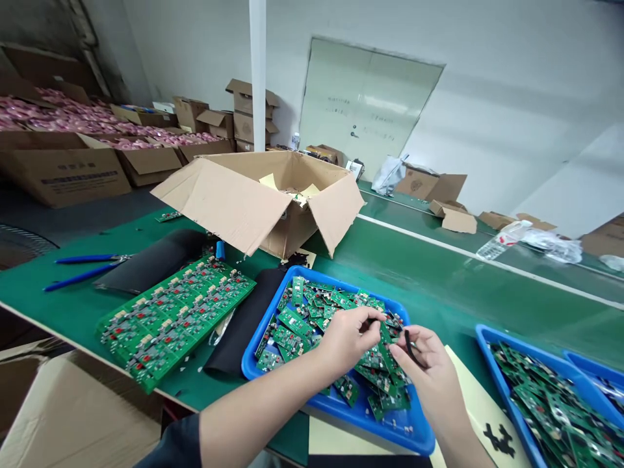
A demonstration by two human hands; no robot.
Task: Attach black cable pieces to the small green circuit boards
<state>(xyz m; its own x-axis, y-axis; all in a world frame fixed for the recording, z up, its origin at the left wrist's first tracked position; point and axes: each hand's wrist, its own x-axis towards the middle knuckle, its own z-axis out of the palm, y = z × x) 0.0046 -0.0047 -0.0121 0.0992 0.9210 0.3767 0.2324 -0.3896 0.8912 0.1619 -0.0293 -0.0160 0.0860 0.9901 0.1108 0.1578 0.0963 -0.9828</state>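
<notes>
Both my hands are over a blue tray (422,426) heaped with small green circuit boards (292,322). My left hand (351,335) is closed in a pinch at the tray's right half; what its fingertips hold is too small to make out. Just right of it, my right hand (431,364) is closed on a thin black strip (410,348) that sticks up between thumb and fingers. A green board lies close under the fingertips, and I cannot tell whether either hand touches it. Black cut pieces (499,441) rest on a cream sheet (468,383) by my right forearm.
Left of the tray are a large panel of joined circuit boards (178,318), black foam sheets (248,325) and blue-handled pliers (88,266). An open carton (219,195) stands behind the tray. Another blue tray of boards (507,403) is at right. A plastic bottle (504,240) lies farther back.
</notes>
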